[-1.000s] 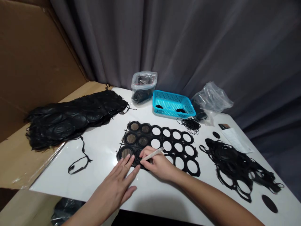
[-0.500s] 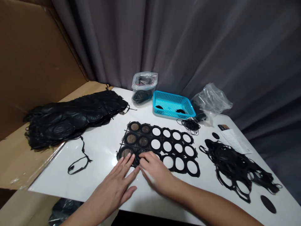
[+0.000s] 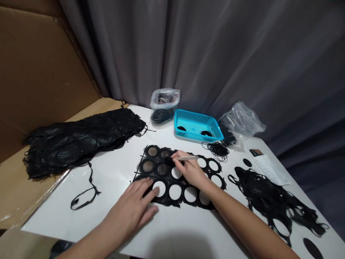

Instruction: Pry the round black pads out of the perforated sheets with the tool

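Note:
A black rubber sheet (image 3: 155, 175) with rows of rings lies flat on the white table. Some of its circles at the left are filled with dark film; the others show white through them. My left hand (image 3: 137, 201) rests on its near left corner, fingers spread and pressing flat beside an open hole. Over the middle of the sheet, my right hand (image 3: 188, 167) is closed around a slim pale pen-like tool (image 3: 186, 158). A small black piece (image 3: 169, 161), apparently a disc cut from the sheet, shows at the right fingertips; whether it is pinched there is hard to make out.
A blue basket (image 3: 198, 138) with a few black pieces stands behind, between clear bags (image 3: 164, 104). Thin black rings (image 3: 218, 150) lie near it. Stacked black sheets (image 3: 81, 138) are at left, tangled scraps (image 3: 265, 187) and loose discs (image 3: 247, 162) at right.
My right hand has moved away from the near row, up and to the right. The near-row circle beside my left fingers was dark and now shows white. My left hand has stayed on the sheet.

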